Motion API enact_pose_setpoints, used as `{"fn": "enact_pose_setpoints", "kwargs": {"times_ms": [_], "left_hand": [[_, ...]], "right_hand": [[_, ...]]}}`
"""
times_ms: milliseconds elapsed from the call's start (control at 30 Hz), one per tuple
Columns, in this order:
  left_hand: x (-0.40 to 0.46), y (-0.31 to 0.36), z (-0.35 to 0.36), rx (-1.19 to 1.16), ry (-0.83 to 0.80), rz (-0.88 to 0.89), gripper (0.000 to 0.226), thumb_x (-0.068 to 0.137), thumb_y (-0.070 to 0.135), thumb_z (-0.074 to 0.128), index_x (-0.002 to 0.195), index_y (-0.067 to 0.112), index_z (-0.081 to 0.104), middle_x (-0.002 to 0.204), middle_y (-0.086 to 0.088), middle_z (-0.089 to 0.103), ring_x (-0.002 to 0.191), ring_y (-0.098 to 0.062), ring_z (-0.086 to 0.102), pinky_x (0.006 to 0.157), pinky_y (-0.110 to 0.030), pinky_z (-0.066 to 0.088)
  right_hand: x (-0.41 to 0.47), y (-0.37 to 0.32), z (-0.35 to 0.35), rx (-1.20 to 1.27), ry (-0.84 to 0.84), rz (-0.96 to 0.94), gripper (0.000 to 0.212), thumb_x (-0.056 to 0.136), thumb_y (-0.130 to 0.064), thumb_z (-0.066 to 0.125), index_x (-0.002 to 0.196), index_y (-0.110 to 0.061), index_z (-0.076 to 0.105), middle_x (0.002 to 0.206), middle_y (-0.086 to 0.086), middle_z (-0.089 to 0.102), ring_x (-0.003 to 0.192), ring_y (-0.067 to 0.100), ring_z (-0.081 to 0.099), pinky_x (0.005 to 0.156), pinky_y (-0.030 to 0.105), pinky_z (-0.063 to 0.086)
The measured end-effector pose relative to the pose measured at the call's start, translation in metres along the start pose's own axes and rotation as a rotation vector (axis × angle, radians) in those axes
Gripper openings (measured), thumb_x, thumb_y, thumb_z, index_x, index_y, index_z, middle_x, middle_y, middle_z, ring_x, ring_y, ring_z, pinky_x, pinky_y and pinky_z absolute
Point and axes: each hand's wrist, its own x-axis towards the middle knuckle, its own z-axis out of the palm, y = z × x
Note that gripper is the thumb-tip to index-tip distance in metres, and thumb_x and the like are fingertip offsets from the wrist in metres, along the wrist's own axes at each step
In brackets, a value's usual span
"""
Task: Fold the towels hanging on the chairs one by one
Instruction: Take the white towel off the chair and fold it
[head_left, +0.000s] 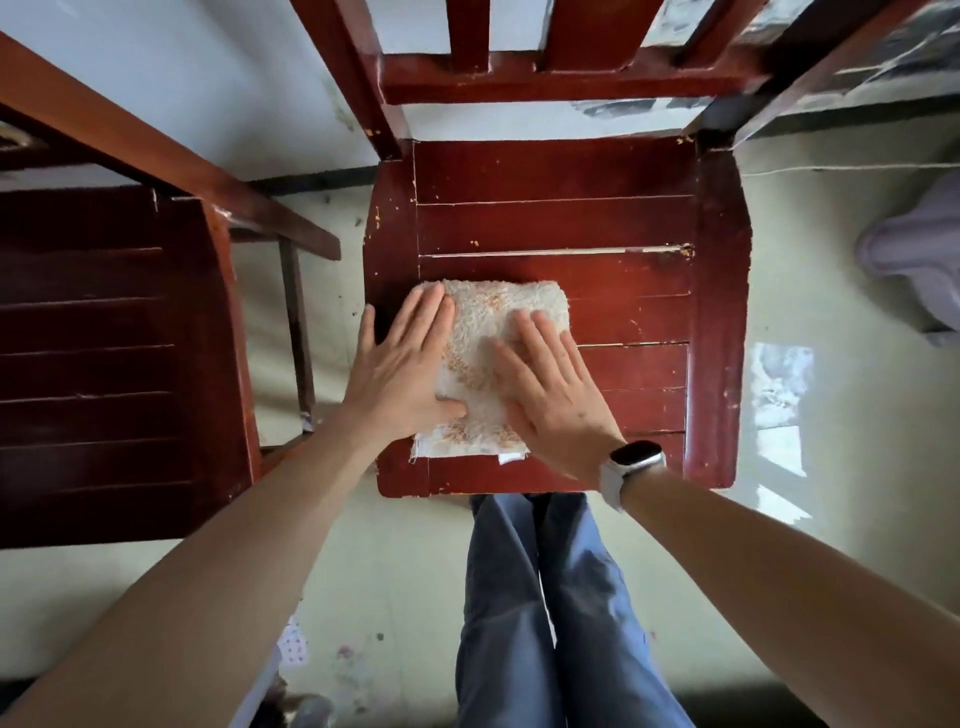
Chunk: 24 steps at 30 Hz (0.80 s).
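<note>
Where the pale floor (405, 571) fills the lower view, two dark red wooden chairs stand side by side on it: one chair (717, 312) in the centre with a slatted seat and slatted back, and a second chair (104, 364) to its left, cut by the frame edge. A person's legs in blue trousers (519, 623) stand just before the central seat. A folded towel (478, 332), cream with tan flecks, lies flat on the front left part of that seat, a frayed edge toward the person. The left hand (400, 374) presses flat on the towel's left side, fingers straight and spread. The right hand (550, 389) presses flat on its right side, fingers straight. A white-strapped watch (631, 462) sits on the right wrist.
</note>
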Motion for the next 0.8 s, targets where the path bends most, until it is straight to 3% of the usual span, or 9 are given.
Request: {"fn": "enact_pose_setpoints", "kwargs": {"times_ms": [100,200,267,367,467,567,633,700,800], "left_hand": [[0.007,0.007,-0.014,-0.066,0.206,0.012,0.077,0.084,0.050,0.053,0.145,0.014,0.022,0.155,-0.006,0.017,0.143,-0.020,0.017,0.115,-0.051,-0.003],[0.023,0.016,-0.020,-0.116,0.206,0.038,0.057,0.093,0.044,0.041,0.143,0.022,0.028,0.154,-0.002,0.023,0.143,-0.020,0.017,0.115,-0.050,-0.002],[0.035,0.019,-0.020,-0.147,0.156,0.027,0.048,0.094,0.041,0.040,0.139,0.023,0.037,0.149,0.000,0.034,0.140,-0.020,0.024,0.116,-0.049,0.002],[0.040,0.018,-0.020,-0.177,0.219,-0.049,0.039,0.090,0.040,0.045,0.113,0.012,0.060,0.115,-0.007,0.063,0.107,-0.026,0.057,0.102,-0.045,0.036],[0.022,0.018,-0.016,-0.094,0.284,-0.133,0.041,0.083,0.042,0.044,0.088,0.007,0.063,0.090,-0.010,0.065,0.080,-0.029,0.062,0.079,-0.039,0.044],[0.004,0.023,-0.009,-0.174,0.227,-0.223,0.044,0.083,0.046,0.056,0.108,0.010,0.058,0.110,-0.008,0.060,0.098,-0.027,0.059,0.088,-0.042,0.044],[0.004,0.027,-0.010,-0.490,0.178,-0.312,0.056,0.083,0.043,0.059,0.127,0.011,0.047,0.126,-0.008,0.053,0.113,-0.024,0.053,0.095,-0.041,0.044],[0.011,0.031,-0.014,-0.805,0.139,-0.412,0.060,0.085,0.039,0.059,0.135,0.012,0.040,0.130,-0.007,0.052,0.115,-0.020,0.052,0.097,-0.036,0.043],[0.017,0.038,-0.013,-0.942,0.109,-0.494,0.057,0.086,0.036,0.060,0.133,0.010,0.043,0.123,-0.006,0.058,0.110,-0.020,0.056,0.094,-0.033,0.045]], "right_hand": [[-0.022,-0.004,-0.012,0.261,0.124,0.403,0.053,0.088,-0.032,0.046,0.132,-0.003,0.039,0.132,0.018,0.045,0.123,0.032,0.043,0.103,0.043,0.041],[-0.035,-0.010,-0.017,0.399,-0.115,0.874,0.052,0.087,-0.051,0.048,0.119,-0.011,0.049,0.113,0.005,0.053,0.102,0.023,0.054,0.087,0.040,0.048],[-0.035,-0.016,-0.017,0.464,-0.311,0.911,0.046,0.084,-0.055,0.049,0.101,-0.013,0.051,0.101,0.002,0.052,0.087,0.020,0.056,0.076,0.037,0.048],[-0.028,-0.016,-0.025,0.528,-0.364,0.891,0.030,0.084,-0.044,0.053,0.084,-0.015,0.044,0.088,0.000,0.049,0.073,0.019,0.051,0.067,0.032,0.042],[-0.021,0.005,-0.040,0.489,-0.017,0.885,0.021,0.083,-0.029,0.056,0.093,-0.013,0.047,0.090,0.006,0.058,0.080,0.026,0.056,0.071,0.037,0.047],[-0.015,0.028,-0.053,0.558,0.374,0.883,0.040,0.084,-0.024,0.059,0.118,-0.006,0.047,0.113,0.012,0.054,0.102,0.026,0.053,0.085,0.043,0.049],[-0.014,0.030,-0.048,0.636,0.336,0.984,0.054,0.083,-0.036,0.060,0.125,-0.006,0.044,0.121,0.013,0.050,0.110,0.024,0.050,0.091,0.042,0.047],[-0.015,0.025,-0.037,0.723,0.232,1.105,0.064,0.073,-0.054,0.055,0.115,-0.007,0.049,0.113,0.015,0.055,0.102,0.027,0.054,0.086,0.046,0.049],[-0.016,0.018,-0.021,0.885,0.228,1.217,0.025,0.077,-0.035,0.057,0.083,-0.013,0.048,0.077,0.006,0.057,0.074,0.030,0.060,0.064,0.039,0.053]]}}
